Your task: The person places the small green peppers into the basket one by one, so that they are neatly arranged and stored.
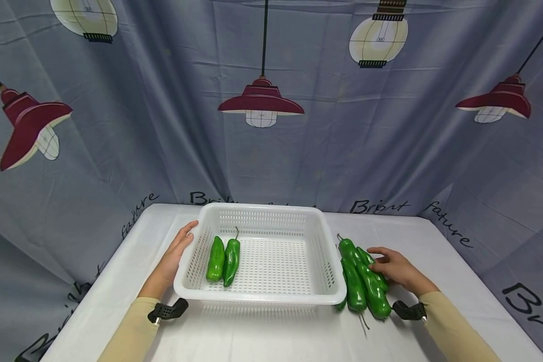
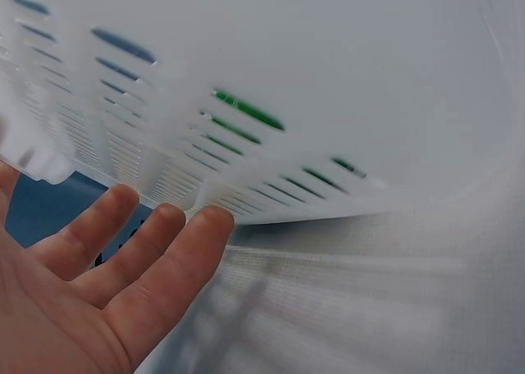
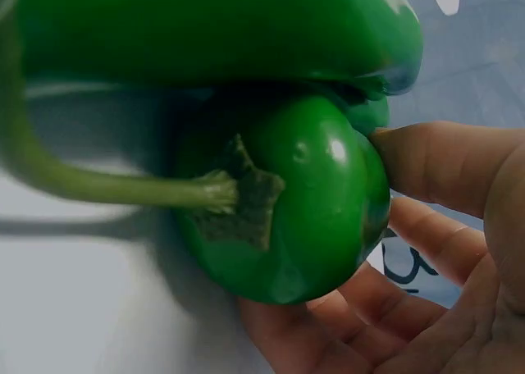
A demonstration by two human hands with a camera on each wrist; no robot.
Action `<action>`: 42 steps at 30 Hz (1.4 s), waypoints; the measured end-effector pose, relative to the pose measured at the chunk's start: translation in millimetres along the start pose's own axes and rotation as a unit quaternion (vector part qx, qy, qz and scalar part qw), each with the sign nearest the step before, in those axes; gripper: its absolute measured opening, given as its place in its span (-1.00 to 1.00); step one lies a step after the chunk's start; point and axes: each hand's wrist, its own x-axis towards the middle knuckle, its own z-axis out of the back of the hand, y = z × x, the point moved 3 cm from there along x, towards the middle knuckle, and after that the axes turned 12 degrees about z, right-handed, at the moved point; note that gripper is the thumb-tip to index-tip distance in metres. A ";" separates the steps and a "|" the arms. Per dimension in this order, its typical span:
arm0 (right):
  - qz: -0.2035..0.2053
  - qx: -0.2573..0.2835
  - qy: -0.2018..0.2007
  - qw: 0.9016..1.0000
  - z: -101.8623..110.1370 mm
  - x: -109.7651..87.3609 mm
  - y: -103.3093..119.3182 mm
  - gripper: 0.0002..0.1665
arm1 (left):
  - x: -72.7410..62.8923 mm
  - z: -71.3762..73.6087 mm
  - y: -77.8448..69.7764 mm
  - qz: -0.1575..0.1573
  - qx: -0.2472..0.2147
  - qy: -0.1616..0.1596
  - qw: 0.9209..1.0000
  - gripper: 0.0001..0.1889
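A white perforated plastic basket [image 1: 260, 296] stands on the table with two green peppers [image 1: 215, 259] side by side at its left. My left hand [image 1: 176, 256] is against the basket's left side, its fingers extended; in the left wrist view the fingertips [image 2: 215, 220] lie beside the slotted wall. To the basket's right lies a pile of several long green peppers [image 1: 354, 286]. My right hand [image 1: 398, 269] is at the pile's right side. In the right wrist view its thumb and curled fingers hold a green pepper [image 3: 320, 218] with a curved stem; part of the fingers is hidden beneath it.
A white cloth covers the table [image 1: 253, 337]. Behind it hangs a grey-blue curtain [image 1: 262, 166] printed with lamps and lettering. The pepper pile lies close against the basket's right wall.
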 end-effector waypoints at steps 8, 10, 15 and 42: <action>0.005 -0.017 0.021 1.000 -0.9 5.5 8.5 -0.25 | -0.9 -1.1 -0.7 -0.007 -0.014 0.006 1.000 -0.41; 0.003 -0.027 0.027 0.999 -1.1 6.4 10.7 -0.25 | -0.8 -0.8 -0.7 -0.007 -0.015 0.007 1.000 -0.41; 0.003 -0.052 0.034 0.998 -2.7 9.4 15.4 -0.27 | -0.3 0.3 -0.3 -0.008 -0.011 0.005 1.000 -0.41; 0.000 0.016 0.005 1.000 1.9 5.0 1.5 -0.24 | 1.9 1.6 2.4 -0.005 0.006 -0.001 1.000 -0.39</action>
